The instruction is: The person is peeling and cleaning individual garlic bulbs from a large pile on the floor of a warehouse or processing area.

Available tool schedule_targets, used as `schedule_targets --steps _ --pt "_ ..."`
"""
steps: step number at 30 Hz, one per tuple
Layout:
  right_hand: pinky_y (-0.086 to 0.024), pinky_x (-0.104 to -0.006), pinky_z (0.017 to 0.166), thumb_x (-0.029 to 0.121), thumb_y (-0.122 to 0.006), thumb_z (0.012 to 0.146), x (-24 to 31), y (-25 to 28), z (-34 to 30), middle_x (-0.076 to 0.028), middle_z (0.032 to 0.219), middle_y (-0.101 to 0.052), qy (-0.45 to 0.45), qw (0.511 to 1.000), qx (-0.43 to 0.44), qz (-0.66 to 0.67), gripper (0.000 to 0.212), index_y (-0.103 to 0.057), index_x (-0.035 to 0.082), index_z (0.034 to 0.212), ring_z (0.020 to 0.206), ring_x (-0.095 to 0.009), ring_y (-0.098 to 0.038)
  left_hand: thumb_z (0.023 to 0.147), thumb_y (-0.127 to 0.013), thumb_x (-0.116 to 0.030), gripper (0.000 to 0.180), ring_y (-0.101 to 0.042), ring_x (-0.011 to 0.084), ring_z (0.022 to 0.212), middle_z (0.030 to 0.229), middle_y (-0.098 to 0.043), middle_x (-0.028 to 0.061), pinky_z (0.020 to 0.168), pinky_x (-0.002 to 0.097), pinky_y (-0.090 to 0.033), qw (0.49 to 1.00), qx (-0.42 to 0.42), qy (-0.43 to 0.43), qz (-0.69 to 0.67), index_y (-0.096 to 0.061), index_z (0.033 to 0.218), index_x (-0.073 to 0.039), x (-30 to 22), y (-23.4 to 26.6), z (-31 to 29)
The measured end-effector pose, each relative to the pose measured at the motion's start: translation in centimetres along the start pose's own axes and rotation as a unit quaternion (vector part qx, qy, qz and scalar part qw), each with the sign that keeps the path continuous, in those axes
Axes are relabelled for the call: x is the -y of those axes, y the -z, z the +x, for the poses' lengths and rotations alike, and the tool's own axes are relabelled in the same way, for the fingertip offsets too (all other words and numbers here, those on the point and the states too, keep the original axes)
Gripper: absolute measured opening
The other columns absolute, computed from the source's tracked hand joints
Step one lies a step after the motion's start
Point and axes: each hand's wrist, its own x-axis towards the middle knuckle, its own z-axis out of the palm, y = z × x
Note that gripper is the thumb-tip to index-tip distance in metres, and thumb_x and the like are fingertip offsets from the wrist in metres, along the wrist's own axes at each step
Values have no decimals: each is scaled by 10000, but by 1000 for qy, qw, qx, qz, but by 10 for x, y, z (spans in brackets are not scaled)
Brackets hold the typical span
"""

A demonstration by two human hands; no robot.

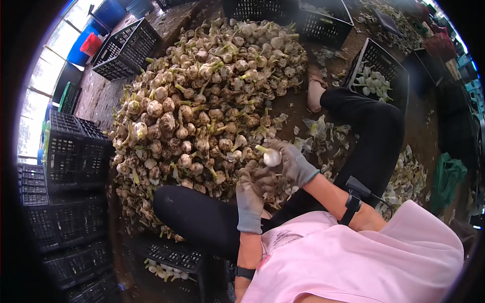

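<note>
While the right hand pinched, a white garlic bulb gleamed

There it sat, at that hand's left edge, stem angled forward-left! The left hand curled just beside, contents unclear. Forward-left rose a soiled heap; forward-right, the bent right leg blocked a crate.

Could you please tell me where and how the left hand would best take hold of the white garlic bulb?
Probably by the pale green stem, from the left: it juts leftward from the white garlic bulb, while the right hand occupies the bulb's right side.
</note>
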Motion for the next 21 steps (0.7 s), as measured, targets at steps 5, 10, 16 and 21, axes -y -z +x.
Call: schedule_targets --steps 5,10,16,21 --pt "-510 -260 637 354 -592 913 -1 -42 2 -89 886 -671 288 819 118 -483 356 -679 21 1002 736 -127 -626 870 -519 -572 621 -536 270 1082 1152 -568 130 836 437 -503 962 -85 2 -260 -490 1262 -90 -11 7 3" --pt "-515 -367 786 397 -656 854 38 -71 68 -163 1033 -675 226 909 75 -343 461 -656 -10 1071 841 -262 -650 857 -560 -404 413 -556 208 911 1068 -577 173 492 240 -441 916 113 -120 -366 -594 1097 -69 -116 36 -45" --pt "-492 -407 852 247 -616 836 82 -45 195 -234 1144 -609 213 725 -197 -624 428 -584 -22 1167 1017 -350 -610 939 -494 -399 460 -533 243 1054 1241 -513 169 732 352 -525 747 -465 -467 83 -562 1163 -3 -207 125 -178" --pt "-496 -452 809 175 -536 769 78 -75 178 -210 926 -662 373 638 -136 -660 290 -667 44 993 903 -403 -614 965 -371 -426 521 -577 263 1039 1154 -586 154 795 357 -499 446 -689 -364 441 -550 1200 4 -198 74 -165"
